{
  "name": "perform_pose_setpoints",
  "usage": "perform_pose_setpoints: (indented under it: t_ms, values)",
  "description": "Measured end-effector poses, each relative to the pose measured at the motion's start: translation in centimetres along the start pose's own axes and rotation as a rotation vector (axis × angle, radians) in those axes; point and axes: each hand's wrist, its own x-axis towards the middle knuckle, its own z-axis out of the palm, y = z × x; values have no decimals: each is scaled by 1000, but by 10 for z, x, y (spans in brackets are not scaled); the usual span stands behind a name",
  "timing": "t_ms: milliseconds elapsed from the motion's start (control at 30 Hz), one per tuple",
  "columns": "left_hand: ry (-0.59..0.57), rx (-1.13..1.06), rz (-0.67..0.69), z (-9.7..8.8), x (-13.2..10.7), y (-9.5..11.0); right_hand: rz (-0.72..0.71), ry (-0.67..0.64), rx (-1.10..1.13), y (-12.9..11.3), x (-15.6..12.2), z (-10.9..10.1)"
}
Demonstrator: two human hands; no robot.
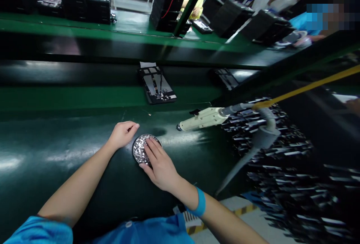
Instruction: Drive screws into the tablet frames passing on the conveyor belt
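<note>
A round dish full of small shiny metal pieces, perhaps screws, rests on the green bench in front of me. Over its right side lies my right hand, fingers stretched out onto the pieces and thumb at the near rim. Just left of the dish, my left hand is closed, its fingers curled and thumb against them. Whether it pinches something small cannot be seen. A cream electric screwdriver hangs to the right, touched by neither hand.
Beyond the hands, a black tray of flat parts sits on the green conveyor strip. A yellow strap crosses at right above many blurred dark parts. Stacked black trays and other people occupy the far side.
</note>
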Motion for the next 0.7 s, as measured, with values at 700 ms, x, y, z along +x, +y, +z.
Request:
perform_pose_setpoints:
  t_ms: [700]
  values:
    - [-1, 0, 10, -2, 0, 1, 14, -49, -166, -6, -4, -4]
